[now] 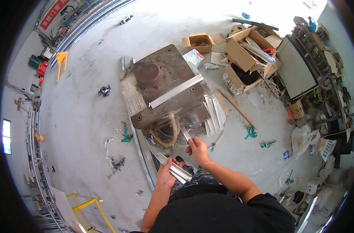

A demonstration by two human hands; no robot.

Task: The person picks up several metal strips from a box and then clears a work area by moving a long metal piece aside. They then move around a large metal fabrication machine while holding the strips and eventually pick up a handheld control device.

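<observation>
My left hand (166, 177) is closed around a bundle of several short silvery metal profiles (179, 173), held low in front of my body. A single flat metal strip (185, 132) is pinched in my right hand (198, 151), its far end pointing at the near side of a heavy brown machine (167, 64). Whether the strip touches the machine, I cannot tell. One longer pale profile (176, 91) lies across the machine's top. Beside its right side are several more pale strips (214, 116), laid together. A looped yellowish hose (174, 134) hangs from its near side.
Open cardboard boxes (239, 54) stand at the far right, one holding long pieces. A wooden slat (239, 110) lies on the floor, among green and dark scraps (251, 133). At left are a long metal rail (142, 155) and a yellow frame (97, 211).
</observation>
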